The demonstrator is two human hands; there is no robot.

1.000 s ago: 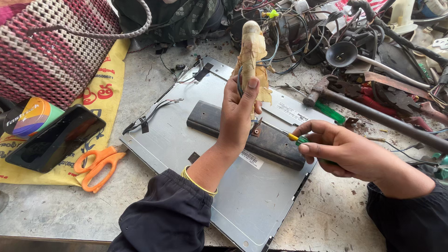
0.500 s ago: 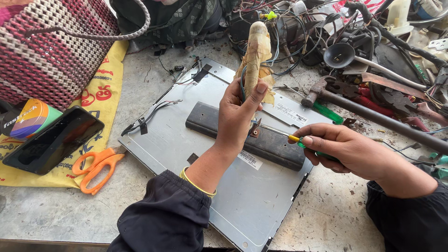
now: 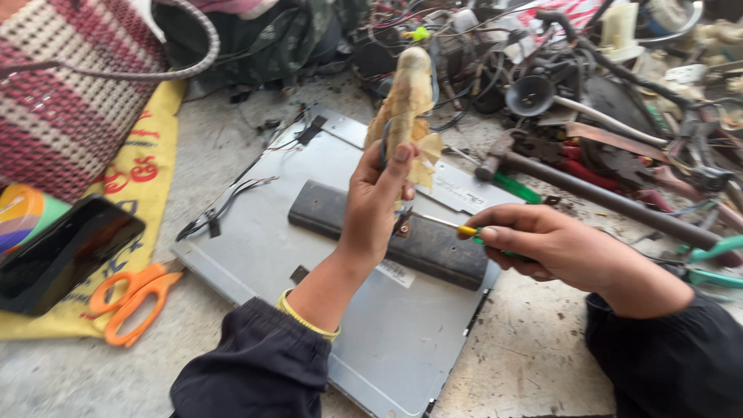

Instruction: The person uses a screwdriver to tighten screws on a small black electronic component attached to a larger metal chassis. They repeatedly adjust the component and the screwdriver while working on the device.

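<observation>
Left hand (image 3: 375,205) grasping tape-wrapped tool (image 3: 406,101) upright, right hand (image 3: 542,246) gripping screwdriver (image 3: 445,226) — tip pointing left

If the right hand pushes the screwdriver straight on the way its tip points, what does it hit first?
Probably the small bracket on the dark strip, just below the left hand. The right hand aims the screwdriver there; depth is unclear.

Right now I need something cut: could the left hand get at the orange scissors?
Probably not at once: the left hand is gripping a tape-wrapped tool. The orange scissors lie uncovered nearby.
</observation>
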